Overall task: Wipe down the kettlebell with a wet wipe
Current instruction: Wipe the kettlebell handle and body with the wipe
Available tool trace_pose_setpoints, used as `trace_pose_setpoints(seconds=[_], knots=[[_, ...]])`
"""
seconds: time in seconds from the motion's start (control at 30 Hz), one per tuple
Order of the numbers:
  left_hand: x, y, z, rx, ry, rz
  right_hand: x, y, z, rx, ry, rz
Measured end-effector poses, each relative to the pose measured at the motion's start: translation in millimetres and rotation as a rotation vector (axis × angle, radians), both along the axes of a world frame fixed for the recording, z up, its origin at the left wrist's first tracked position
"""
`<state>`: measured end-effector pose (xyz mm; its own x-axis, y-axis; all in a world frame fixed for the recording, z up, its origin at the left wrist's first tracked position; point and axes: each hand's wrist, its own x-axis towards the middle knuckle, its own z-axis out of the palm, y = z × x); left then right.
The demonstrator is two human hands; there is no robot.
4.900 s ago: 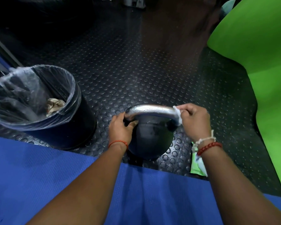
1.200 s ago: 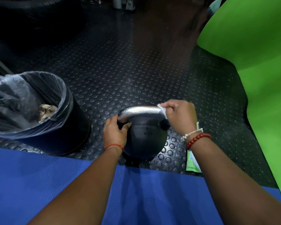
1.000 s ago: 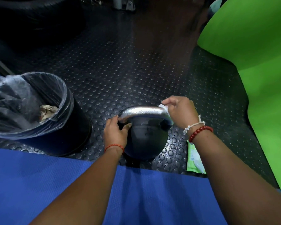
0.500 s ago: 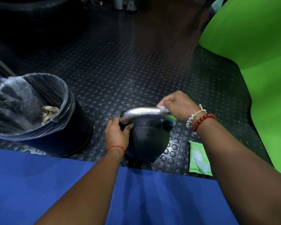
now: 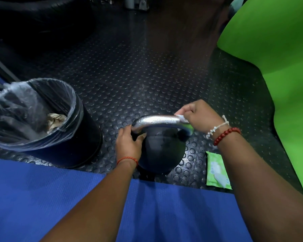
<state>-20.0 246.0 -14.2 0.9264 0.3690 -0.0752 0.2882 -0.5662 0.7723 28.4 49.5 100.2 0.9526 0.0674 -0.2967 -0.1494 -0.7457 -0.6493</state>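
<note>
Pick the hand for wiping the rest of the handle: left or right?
Right. The right hand already pinches the wipe against the handle at its right end. The left hand grips the handle's left base, steadying the kettlebell.

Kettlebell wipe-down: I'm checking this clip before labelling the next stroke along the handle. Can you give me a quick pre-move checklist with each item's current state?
1. Wet wipe in the right hand: ok, pinched in the fingers.
2. Wipe pressed on the silver handle: ok, at its right end.
3. Kettlebell steadied: ok, left hand grips the handle's left base.
4. Kettlebell seated on the studded floor: ok, upright.
5. Black body wiped: cannot tell.
6. Lined bin ready for the used wipe: ok, open, to the left.
</note>
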Motion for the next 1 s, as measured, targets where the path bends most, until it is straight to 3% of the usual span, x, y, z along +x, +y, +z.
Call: trace_pose_setpoints(seconds=[0.13,0.3,0.5,0.63,0.77,0.9,1.0], knots=[[-0.1,-0.4,1.2,-0.006,0.006,0.001,-17.9,-3.4,-14.3,0.089,-0.134,-0.152],[-0.6,0.5,1.7,-0.020,-0.001,-0.004,-45.6,12.0,-36.4,0.069,-0.552,-0.207],[-0.1,0.0,1.4,-0.025,0.000,-0.002,-63.6,26.9,-58.5,0.013,-0.841,-0.266],[0.4,0.0,2.4,-0.020,0.011,-0.001,-57.1,28.1,-61.5,0.053,-0.851,-0.379],[0.9,0.5,1.3,-0.017,0.008,0.000,-64.0,35.2,-66.4,0.016,-0.920,-0.270],[1.2,0.7,-0.7,-0.024,-0.006,0.007,-58.8,32.5,-68.2,0.057,-0.886,-0.370],[1.8,0.9,-2.0,-0.026,-0.010,0.008,-64.8,36.2,-72.6,0.016,-0.916,-0.321]])
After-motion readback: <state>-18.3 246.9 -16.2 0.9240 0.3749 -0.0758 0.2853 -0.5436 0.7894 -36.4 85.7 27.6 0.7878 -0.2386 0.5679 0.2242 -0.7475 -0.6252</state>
